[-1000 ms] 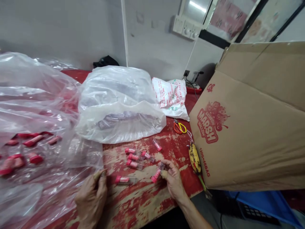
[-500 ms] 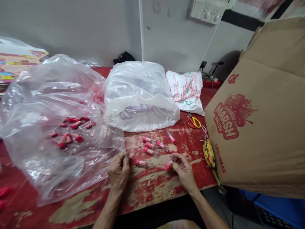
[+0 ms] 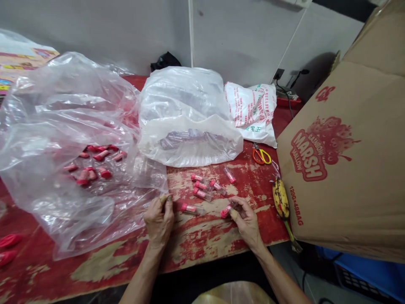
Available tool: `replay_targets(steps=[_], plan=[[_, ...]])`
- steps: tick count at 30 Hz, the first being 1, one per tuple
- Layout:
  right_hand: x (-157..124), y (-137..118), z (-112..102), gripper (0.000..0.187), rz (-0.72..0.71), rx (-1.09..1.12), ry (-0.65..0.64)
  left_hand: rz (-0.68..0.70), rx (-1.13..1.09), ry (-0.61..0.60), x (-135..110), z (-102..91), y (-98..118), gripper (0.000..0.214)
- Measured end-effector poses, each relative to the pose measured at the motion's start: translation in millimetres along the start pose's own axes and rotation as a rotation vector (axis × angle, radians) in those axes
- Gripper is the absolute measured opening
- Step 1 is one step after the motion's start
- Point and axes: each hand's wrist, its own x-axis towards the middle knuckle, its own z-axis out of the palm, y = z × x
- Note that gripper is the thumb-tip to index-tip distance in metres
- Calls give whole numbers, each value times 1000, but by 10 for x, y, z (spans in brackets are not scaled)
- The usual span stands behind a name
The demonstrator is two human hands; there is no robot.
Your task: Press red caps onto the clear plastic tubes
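My right hand (image 3: pixel 247 220) pinches a small clear tube with a red cap (image 3: pixel 225 211) just above the worn red tabletop (image 3: pixel 202 240). My left hand (image 3: pixel 159 220) is curled closed beside the edge of a large clear plastic bag (image 3: pixel 126 230); whatever its fingertips may hold is hidden. Between the hands lies a single red-capped tube (image 3: pixel 190 208) on its side. Several more such tubes (image 3: pixel 201 185) lie loosely grouped a little farther back, one of them (image 3: pixel 230 175) apart to the right. Inside the clear bag show several red-capped pieces (image 3: pixel 101 155).
A whitish plastic bag (image 3: pixel 190 101) with clear tubes at its mouth sits at the back, beside a printed white bag (image 3: pixel 251 109). Scissors (image 3: pixel 262 156) and a spotted banana (image 3: pixel 280 196) lie before a tall cardboard box (image 3: pixel 341 202) at right. Red pieces (image 3: pixel 9 240) lie far left.
The view has tilted down and turned slightly, so things sit higher in the picture. Both hands keep nearly the same pose, and the tube stays in my right hand.
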Motion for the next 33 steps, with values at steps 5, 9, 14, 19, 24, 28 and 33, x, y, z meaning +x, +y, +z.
replay_targets(steps=[5, 9, 14, 19, 24, 28, 33], plan=[[9, -15, -37, 28, -82, -166, -27, 2, -19, 5, 10, -5, 13, 17], [19, -69, -27, 31, -200, -275, -23, -19, -19, -7, 7, -3, 15, 19], [-18, -171, 3, 37, -351, -360, 3, -61, -21, -21, 6, -9, 23, 20], [-19, -132, 13, 49, -501, -464, -59, -86, -26, -31, 19, -14, 38, 20], [1, -25, 5, 55, -512, -483, -154, -114, 5, -27, 8, -24, 60, 21], [-17, -11, 19, 49, -494, -495, -147, -111, -33, -41, -23, -45, 75, 21], [-32, 3, -36, 37, -390, -435, -55, -142, -77, -49, 55, 36, 8, 19]])
